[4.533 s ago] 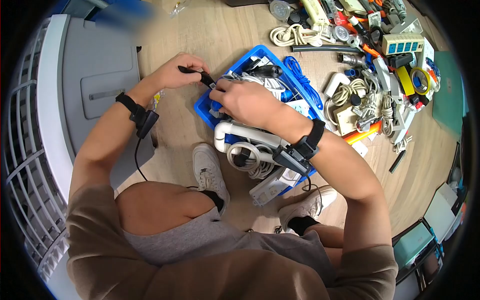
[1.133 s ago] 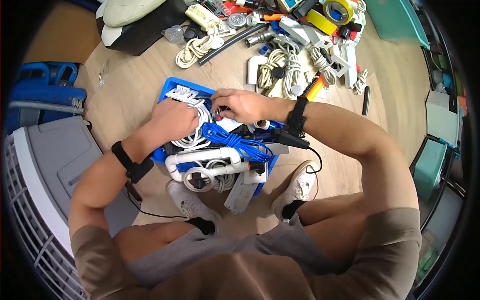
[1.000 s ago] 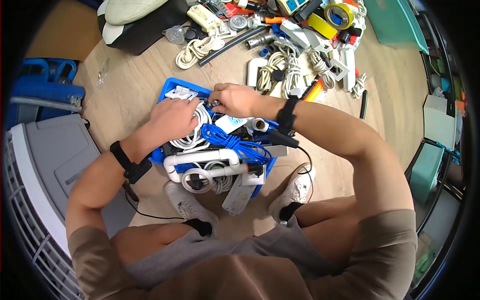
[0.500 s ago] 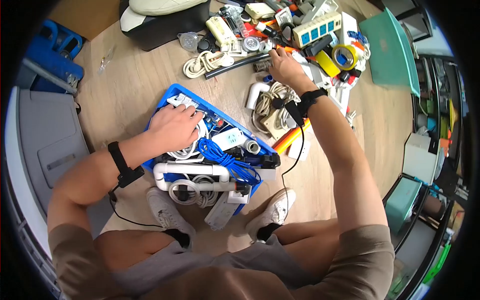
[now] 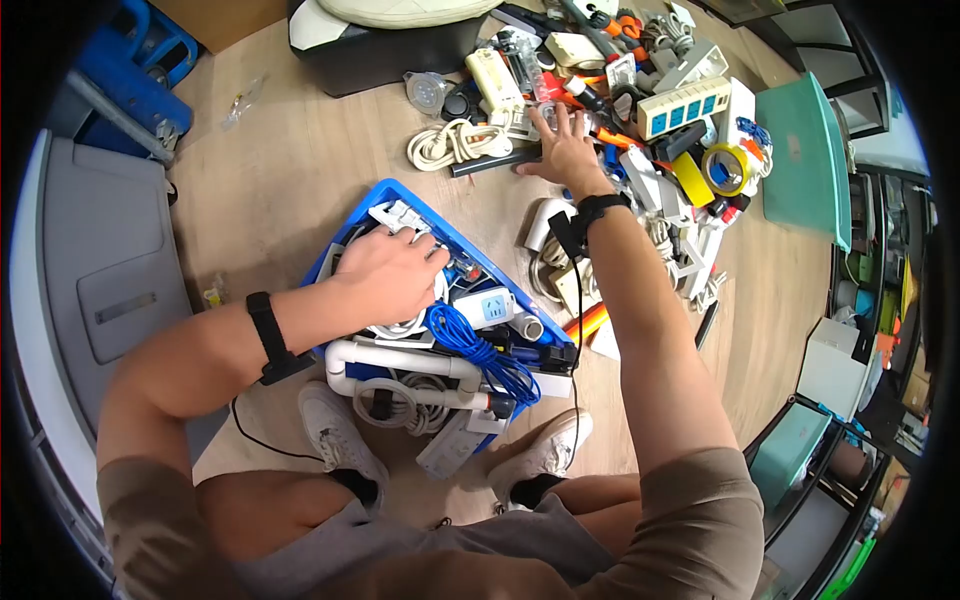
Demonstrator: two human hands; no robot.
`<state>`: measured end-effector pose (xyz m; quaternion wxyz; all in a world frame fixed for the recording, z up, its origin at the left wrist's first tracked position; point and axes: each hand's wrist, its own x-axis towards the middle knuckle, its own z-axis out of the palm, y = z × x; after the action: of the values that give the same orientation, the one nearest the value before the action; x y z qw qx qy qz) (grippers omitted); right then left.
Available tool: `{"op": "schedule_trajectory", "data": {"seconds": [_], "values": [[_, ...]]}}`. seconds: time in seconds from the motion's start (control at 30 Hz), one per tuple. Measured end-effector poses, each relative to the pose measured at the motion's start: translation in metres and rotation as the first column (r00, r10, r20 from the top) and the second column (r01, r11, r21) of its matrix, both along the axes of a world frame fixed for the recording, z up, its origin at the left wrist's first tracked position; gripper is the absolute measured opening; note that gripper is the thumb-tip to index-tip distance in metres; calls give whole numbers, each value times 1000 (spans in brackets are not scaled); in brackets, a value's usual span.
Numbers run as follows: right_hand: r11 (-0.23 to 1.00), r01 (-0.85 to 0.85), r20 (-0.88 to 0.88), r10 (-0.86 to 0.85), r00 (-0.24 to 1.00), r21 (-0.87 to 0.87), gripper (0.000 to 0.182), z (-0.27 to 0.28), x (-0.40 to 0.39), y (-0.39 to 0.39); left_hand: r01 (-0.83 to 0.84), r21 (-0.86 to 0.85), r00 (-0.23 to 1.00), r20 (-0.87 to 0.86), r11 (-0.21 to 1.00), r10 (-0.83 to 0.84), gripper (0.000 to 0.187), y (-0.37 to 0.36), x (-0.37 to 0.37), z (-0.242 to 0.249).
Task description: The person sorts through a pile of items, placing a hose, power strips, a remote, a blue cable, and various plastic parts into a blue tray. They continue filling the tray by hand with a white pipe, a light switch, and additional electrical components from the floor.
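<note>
Right hand [image 5: 562,150] lay spread, fingers splayed and gripping nothing, on the heap of loose electrical parts [image 5: 640,120] on the wooden floor [image 5: 290,170] — its fingertips touched a black rod [image 5: 492,163] beside a cream cord coil [image 5: 452,143]. Left hand [image 5: 392,282] pressed palm-down, half curled, on a white cable coil [image 5: 405,322] inside the blue bin [image 5: 395,193]; whether it gripped the coil could not be told. Around it the bin held a blue cable bundle [image 5: 480,348], a white plug adapter [image 5: 482,308] and a white pipe [image 5: 400,358] — already crowded, I judged. Much of the heap, including a yellow tape roll [image 5: 727,168] and a white power strip [image 5: 685,107], remained outside the bin.
</note>
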<state>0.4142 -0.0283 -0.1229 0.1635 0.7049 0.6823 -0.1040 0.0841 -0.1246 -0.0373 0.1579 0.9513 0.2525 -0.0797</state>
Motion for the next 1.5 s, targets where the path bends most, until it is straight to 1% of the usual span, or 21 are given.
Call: {"op": "schedule_trajectory", "data": {"seconds": [0.03,0.07,0.1,0.17,0.2,0.47,0.6,0.67,0.7,0.77,0.83,0.9,0.97,1.03,1.07,1.13,1.2,1.23,1.33,1.43,1.5], "values": [[1000,4,64,-3,998,-19,117,2,-5,0,-5,-4,1000,-2,1000,5,34,1,-1,-1],[998,-10,40,8,999,62,99,-7,-4,0,-6,-11,1000,5,1000,6,34,1,-1,-1],[998,-15,41,12,999,56,99,-13,1,4,-5,-19,1000,15,1000,5,33,1,0,-2],[990,40,-121,-24,992,133,78,-22,12,16,-11,-27,1000,18,1000,11,33,1,0,-1],[980,0,-110,22,994,198,62,-24,17,16,-5,-23,1000,26,1000,5,33,1,0,-1],[936,42,-200,31,979,350,43,-45,35,27,-13,-43,997,70,999,16,30,4,0,-2],[916,67,-254,39,967,395,41,-29,29,21,-94,-239,993,53,966,110,41,10,1,5],[880,67,-403,147,903,471,45,-12,16,14,-207,-480,973,-13,853,228,54,22,3,16],[844,44,-456,244,856,535,46,1,5,8,-261,-552,936,55,792,347,50,27,0,16],[847,21,-594,354,723,531,44,42,-32,-13,-300,-789,815,80,536,574,45,49,-4,2],[985,116,-894,62,443,126,43,63,-67,-42,-359,-832,741,23,424,671,35,69,-13,-18],[981,2,-943,185,278,193,43,61,-97,-68,-322,-837,721,86,442,688,34,78,-22,-30],[934,-166,-872,356,337,317,42,38,-117,-88,-330,-752,737,173,571,654,37,83,-31,-44],[924,-339,-770,344,537,176,40,43,-125,-107,-362,-751,760,105,552,642,37,81,-40,-58],[876,-397,-691,467,552,276,44,36,-125,-111,-286,-730,796,179,620,578,37,78,-45,-66],[887,-399,-672,444,593,234,48,46,-125,-118,-209,-705,818,254,678,516,37,78,-53,-68],[860,-476,-571,489,659,186,58,57,-119,-119,-250,-811,839,91,528,537,39,80,-59,-71],[858,-481,-566,491,662,183,58,61,-116,-119,-246,-813,836,98,528,540,39,80,-62,-77],[769,-636,-442,552,707,-57,63,75,-112,-113,-52,-674,802,411,737,433,31,80,-66,-94],[749,-625,-486,472,736,-218,67,99,-115,-108,-43,-707,788,410,705,459,28,83,-68,-102],[753,-616,-528,436,729,-230,70,93,-116,-113,-52,-721,784,398,691,475,27,82,-69,-106]]}}
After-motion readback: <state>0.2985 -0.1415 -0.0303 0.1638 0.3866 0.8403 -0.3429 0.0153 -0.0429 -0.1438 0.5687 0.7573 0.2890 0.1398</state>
